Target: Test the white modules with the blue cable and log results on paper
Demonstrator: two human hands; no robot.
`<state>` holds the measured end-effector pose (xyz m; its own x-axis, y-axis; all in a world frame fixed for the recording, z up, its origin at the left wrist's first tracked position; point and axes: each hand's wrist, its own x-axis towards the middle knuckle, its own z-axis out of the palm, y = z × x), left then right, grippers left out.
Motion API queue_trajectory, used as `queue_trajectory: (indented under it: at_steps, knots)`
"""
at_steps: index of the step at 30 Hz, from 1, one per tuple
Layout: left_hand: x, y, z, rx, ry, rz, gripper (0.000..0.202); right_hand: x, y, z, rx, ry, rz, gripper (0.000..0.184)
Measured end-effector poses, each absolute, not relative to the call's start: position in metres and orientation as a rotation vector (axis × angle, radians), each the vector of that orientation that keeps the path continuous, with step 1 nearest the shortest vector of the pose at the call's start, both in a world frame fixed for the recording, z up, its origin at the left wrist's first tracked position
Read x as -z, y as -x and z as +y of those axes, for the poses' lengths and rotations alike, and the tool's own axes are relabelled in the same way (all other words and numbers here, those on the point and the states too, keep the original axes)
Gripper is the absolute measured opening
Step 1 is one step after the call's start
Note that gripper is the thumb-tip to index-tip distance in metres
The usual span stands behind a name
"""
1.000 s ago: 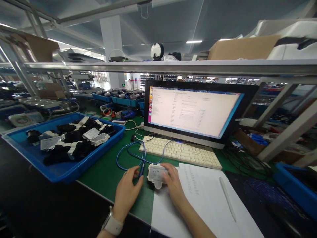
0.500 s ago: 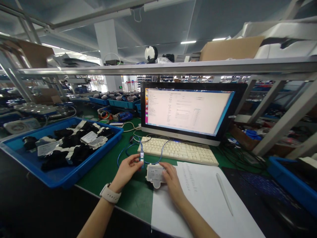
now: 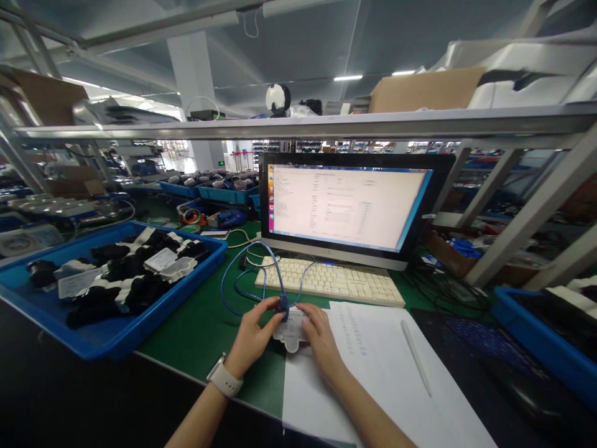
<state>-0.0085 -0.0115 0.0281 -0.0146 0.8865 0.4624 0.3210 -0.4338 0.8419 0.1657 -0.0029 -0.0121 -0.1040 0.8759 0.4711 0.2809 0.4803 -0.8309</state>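
My left hand point(image 3: 254, 336), with a pale watch on its wrist, pinches the blue plug point(image 3: 283, 305) of a blue cable point(image 3: 276, 264) between thumb and fingers. The plug is held down at the far edge of a small translucent white plastic module point(image 3: 293, 335) with a printed label; I cannot tell whether it is seated in it. My right hand point(image 3: 324, 345) grips the module from its right side. The module is just above the desk, by the left edge of a white paper sheet point(image 3: 368, 398). The cable loops back towards the keyboard point(image 3: 345, 283).
A monitor point(image 3: 345, 205) stands behind the keyboard. On the left is a blue tray point(image 3: 112, 345) of black and white parts. A pen point(image 3: 416, 358) lies on the paper, a black mouse point(image 3: 520, 389) to its right, another blue bin point(image 3: 545, 336) beyond. A shelf point(image 3: 298, 127) crosses above.
My left hand has moved right with the plug, turned it downward and brought it to the module. The cable now arches up above it. My right hand keeps its hold on the module.
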Motion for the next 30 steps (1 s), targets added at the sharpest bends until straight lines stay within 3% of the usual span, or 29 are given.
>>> queue_trajectory:
  at_steps: [17,22,26,30]
  knots:
    - [-0.022,0.008,-0.020,-1.423,-1.897,1.290,0.022,0.008,-0.164,-0.006,-0.698,1.037,-1.638,0.040]
    - [-0.011,0.012,-0.021,-1.439,-2.017,1.224,0.022,-0.013,-0.187,-0.021,-0.712,1.116,-1.571,0.043]
    - [-0.006,0.013,-0.019,-1.483,-2.092,1.180,0.021,-0.035,-0.264,-0.037,-0.403,1.219,-1.586,0.043]
    - [-0.002,0.014,-0.017,-1.520,-2.130,1.144,0.020,-0.034,-0.380,-0.056,0.262,1.530,-1.566,0.048]
